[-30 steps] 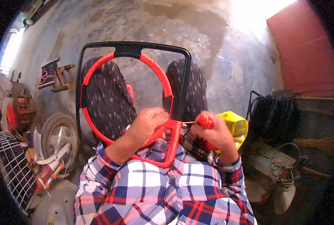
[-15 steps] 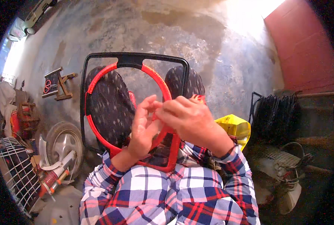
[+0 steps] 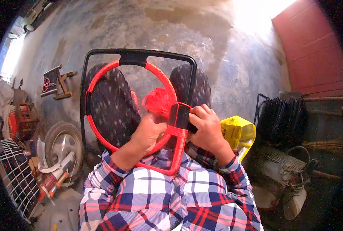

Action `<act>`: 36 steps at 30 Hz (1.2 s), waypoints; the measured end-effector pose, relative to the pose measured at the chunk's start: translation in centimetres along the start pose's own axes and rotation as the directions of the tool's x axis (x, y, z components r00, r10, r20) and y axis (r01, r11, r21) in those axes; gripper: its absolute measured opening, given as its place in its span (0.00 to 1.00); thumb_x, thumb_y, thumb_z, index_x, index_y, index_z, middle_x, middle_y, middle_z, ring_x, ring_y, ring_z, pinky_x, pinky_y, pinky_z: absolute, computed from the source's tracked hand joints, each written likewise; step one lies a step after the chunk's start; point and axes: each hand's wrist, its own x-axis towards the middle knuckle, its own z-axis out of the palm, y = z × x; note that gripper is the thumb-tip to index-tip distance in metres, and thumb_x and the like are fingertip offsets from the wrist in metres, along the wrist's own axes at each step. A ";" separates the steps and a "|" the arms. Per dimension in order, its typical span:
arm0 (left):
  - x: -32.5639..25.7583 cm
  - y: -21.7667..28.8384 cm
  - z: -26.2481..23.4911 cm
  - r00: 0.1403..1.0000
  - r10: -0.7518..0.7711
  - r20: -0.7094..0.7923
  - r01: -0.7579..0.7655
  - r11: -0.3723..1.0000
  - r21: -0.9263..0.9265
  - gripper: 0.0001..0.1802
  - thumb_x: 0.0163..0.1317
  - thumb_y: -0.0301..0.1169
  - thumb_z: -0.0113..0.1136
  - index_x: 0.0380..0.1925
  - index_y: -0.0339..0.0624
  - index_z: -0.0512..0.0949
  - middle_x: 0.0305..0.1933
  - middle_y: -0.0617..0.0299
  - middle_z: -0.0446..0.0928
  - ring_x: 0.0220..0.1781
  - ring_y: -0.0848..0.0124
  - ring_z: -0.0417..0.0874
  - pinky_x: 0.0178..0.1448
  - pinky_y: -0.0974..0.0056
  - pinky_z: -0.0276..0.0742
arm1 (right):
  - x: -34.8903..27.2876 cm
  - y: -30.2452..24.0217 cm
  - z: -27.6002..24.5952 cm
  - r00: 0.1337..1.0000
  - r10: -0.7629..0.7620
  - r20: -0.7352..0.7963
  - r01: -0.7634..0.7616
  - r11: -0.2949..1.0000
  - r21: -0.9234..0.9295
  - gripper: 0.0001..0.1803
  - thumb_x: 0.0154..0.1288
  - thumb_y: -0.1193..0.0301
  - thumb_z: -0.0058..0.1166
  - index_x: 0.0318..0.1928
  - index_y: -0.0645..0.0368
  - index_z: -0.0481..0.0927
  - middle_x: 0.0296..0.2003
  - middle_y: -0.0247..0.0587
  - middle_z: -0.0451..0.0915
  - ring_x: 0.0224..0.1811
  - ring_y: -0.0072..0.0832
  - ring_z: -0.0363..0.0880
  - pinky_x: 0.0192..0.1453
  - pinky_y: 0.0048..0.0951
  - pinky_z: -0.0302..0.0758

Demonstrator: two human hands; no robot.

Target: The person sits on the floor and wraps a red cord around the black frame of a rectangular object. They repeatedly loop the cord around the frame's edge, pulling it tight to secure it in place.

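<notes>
A black frame [image 3: 171, 54] with a round ring inside lies across my lap. Red cord [image 3: 161, 77] wraps much of the ring, the frame's near edge and its lower right corner. My left hand [image 3: 150, 133] is closed inside the ring around a loose bundle of red cord [image 3: 158, 101], which fans out above the fist. From there a strand crosses over a bare black section [image 3: 182, 115] at the right side of the frame. Just outside that side, my right hand [image 3: 206, 125] is closed with curled fingers, pinching the strand; its fingertips are partly hidden.
A yellow bag [image 3: 238, 133] sits beside my right thigh. Several black frames [image 3: 283, 117] are stacked farther right, near a broom [image 3: 323, 145]. On the left are a wheel [image 3: 65, 146], a white wire grid [image 3: 17, 169] and a small wooden stool [image 3: 61, 84].
My hands were together over the ring; now they are apart. The left has lowered, showing the cord bundle, and the right has moved to the frame's outer side.
</notes>
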 end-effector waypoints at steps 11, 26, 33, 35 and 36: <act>-0.2 -0.2 -1.3 0.995 -0.100 -0.031 0.097 0.992 -0.085 0.17 0.66 0.19 0.52 0.55 0.30 0.72 0.52 0.51 0.80 0.51 0.62 0.84 0.59 0.60 0.81 | -2.5 3.1 -0.8 0.859 0.512 -0.024 -0.196 0.371 0.908 0.17 0.47 0.75 0.58 0.40 0.65 0.83 0.41 0.38 0.76 0.46 0.30 0.76 0.56 0.28 0.70; -0.8 1.0 0.5 0.998 -0.065 0.011 0.066 0.994 -0.083 0.11 0.68 0.21 0.50 0.49 0.32 0.74 0.49 0.55 0.81 0.50 0.67 0.84 0.59 0.62 0.80 | -7.0 5.9 -6.3 0.788 0.610 -0.078 0.224 -0.165 0.961 0.27 0.66 0.62 0.51 0.63 0.61 0.72 0.55 0.45 0.79 0.42 0.32 0.79 0.36 0.28 0.79; -1.5 1.0 0.5 0.999 0.043 0.022 -0.048 0.946 0.320 0.11 0.63 0.21 0.60 0.45 0.35 0.75 0.44 0.58 0.81 0.45 0.73 0.83 0.53 0.67 0.78 | -1.7 -0.7 -2.2 0.929 0.260 0.264 -0.370 0.704 0.606 0.09 0.58 0.80 0.58 0.39 0.61 0.74 0.28 0.35 0.80 0.28 0.22 0.79 0.33 0.25 0.76; -1.6 1.0 0.4 0.999 0.034 -0.011 -0.028 0.938 0.345 0.10 0.63 0.21 0.60 0.44 0.35 0.75 0.43 0.59 0.81 0.43 0.73 0.82 0.52 0.68 0.78 | -2.0 0.0 -2.2 0.887 0.332 0.320 -0.458 0.550 0.699 0.09 0.59 0.80 0.57 0.39 0.61 0.74 0.26 0.32 0.78 0.26 0.20 0.77 0.31 0.24 0.74; -1.6 0.9 0.4 0.999 0.035 -0.025 -0.024 0.936 0.352 0.10 0.63 0.21 0.61 0.44 0.36 0.75 0.43 0.59 0.81 0.43 0.73 0.82 0.52 0.68 0.78 | -2.2 0.4 -2.3 0.864 0.359 0.353 -0.494 0.470 0.731 0.08 0.59 0.80 0.57 0.39 0.61 0.74 0.25 0.31 0.77 0.24 0.20 0.77 0.30 0.23 0.73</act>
